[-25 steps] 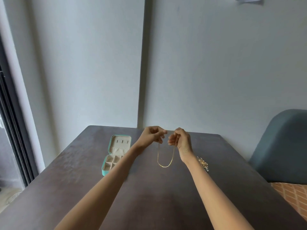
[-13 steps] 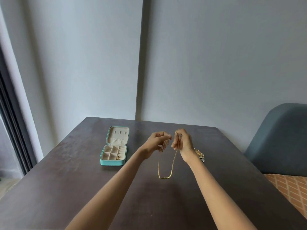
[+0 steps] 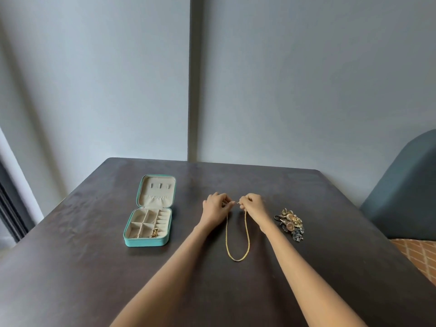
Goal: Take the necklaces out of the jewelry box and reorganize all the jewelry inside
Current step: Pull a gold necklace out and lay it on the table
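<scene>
Mid-frame on the bench [image 3: 70, 267], both hands pinch the chain [image 3: 237, 246] ends: left hand [image 3: 215, 207], right hand [image 3: 253, 205]. Its loop trails down-frame toward the camera. Box [image 3: 148, 223] sits open left, so the left hand's nearer, I'd guess.

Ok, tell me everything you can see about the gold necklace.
The gold necklace is a thin, yellow metal-looking chain in a long narrow U. The left hand and right hand each pinch one end, held close together. Its lower loop looks to lie on the dark table, between the arms.
</scene>
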A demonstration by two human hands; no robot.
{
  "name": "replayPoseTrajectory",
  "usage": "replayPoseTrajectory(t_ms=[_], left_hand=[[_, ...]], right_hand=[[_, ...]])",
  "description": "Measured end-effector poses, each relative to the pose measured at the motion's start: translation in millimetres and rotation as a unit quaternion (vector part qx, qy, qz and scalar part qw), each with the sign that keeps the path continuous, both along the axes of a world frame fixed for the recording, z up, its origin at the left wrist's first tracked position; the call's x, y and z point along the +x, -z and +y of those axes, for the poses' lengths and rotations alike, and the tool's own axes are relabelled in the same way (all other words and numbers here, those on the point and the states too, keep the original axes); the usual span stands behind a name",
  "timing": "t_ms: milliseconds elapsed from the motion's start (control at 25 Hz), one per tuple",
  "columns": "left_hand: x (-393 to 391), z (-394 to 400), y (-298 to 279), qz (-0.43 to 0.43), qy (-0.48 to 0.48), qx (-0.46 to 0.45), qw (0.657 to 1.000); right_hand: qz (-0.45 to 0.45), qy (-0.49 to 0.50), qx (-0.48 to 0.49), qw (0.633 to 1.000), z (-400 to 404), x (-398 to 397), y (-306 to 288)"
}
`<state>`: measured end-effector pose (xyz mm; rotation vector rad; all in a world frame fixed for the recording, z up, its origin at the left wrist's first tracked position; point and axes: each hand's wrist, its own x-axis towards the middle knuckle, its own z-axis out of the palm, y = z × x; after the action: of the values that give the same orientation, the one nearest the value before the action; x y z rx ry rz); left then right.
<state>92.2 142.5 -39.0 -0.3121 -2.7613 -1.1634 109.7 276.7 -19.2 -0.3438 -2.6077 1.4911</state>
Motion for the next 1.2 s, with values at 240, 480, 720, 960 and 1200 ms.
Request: replayPoseTrajectory(t_ms=[240, 480, 720, 960, 1200], left_hand=[[-2.6, -0.6, 5.3, 0.04, 0.002, -0.012, 0.999], [10.3, -0.4, 6.5, 0.048, 0.08, -0.125, 0.988], [-1.7, 5.2, 5.2, 0.003, 0.071, -0.194, 0.978], [-27.3, 12.7, 3.7, -0.014, 0.038, -0.199, 0.979], [-34.6, 14.6, 2.7, -0.02, 0.034, -0.186, 0.982]], right_hand=[[0.026, 0.002, 0.061, 0.998, 7.8, -1.9, 12.2], [0.157, 0.032, 0.052, 0.986, 9.0, 36.5, 18.6], [0.132, -0.181, 0.175, 0.959, 10.3, 80.5, 24.4], [0.144, -0.219, 0.177, 0.949, 17.8, 88.1, 22.5], [0.158, -0.208, 0.152, 0.953, 25.1, 92.3, 24.6]])
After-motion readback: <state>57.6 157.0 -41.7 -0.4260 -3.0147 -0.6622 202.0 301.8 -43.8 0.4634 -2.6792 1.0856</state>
